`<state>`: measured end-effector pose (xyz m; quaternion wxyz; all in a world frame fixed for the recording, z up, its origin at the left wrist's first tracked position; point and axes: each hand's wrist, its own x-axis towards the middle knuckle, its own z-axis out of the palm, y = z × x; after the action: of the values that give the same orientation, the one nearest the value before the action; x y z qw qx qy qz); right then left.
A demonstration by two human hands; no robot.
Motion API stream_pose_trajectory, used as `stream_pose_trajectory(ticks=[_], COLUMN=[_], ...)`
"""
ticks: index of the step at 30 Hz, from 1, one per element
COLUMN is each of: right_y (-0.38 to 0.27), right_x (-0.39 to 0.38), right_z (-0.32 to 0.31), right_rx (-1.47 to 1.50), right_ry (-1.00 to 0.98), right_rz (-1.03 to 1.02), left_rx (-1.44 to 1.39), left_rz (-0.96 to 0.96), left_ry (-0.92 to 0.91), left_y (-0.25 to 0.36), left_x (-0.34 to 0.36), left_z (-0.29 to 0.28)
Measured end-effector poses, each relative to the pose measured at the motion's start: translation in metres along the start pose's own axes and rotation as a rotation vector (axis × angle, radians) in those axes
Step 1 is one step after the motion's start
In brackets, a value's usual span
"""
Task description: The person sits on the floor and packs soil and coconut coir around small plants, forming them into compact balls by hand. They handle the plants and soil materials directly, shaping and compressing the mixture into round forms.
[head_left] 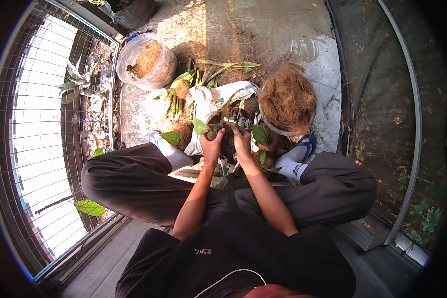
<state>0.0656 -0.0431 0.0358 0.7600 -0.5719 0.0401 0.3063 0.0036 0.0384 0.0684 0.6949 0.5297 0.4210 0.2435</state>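
Between my bent legs, my left hand (212,144) and my right hand (242,143) face each other over an opened white sack (233,90). Their fingers curl around a dark brown clump of soil (227,136), partly hidden by the hands. Dark loose soil lies in the sack under them. One green leaf (200,126) stands beside my left hand, and another leaf (260,134) is just right of my right hand. Small leafy cuttings and balls of brown fibre lie close by on both sides.
A clear plastic tub (146,61) with brown fibre stands at the far left. A round container heaped with coconut fibre (288,99) is on the right. Long green leaf cuttings (226,67) lie beyond the sack. Wire mesh (49,124) borders the left, dark sheeting (382,94) the right.
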Motion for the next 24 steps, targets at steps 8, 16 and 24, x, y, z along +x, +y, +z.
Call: stream_pose_trajectory(ticks=[8,16,24], right_y=[0.012,0.036,0.017], right_x=[-0.003,-0.002,-0.001], right_z=[-0.004,-0.022,-0.025], right_rx=[0.279,0.446,0.396], right_ry=[0.093,-0.272,-0.186], right_rz=[0.249,0.352,0.435], left_rx=[0.285,0.369,0.265], left_rz=[0.231,0.340,0.367], left_ry=[0.013,0.055,0.001], left_y=[0.002,-0.010,-0.019], left_x=[-0.025,-0.036,-0.045], left_z=[0.021,0.022,0.028])
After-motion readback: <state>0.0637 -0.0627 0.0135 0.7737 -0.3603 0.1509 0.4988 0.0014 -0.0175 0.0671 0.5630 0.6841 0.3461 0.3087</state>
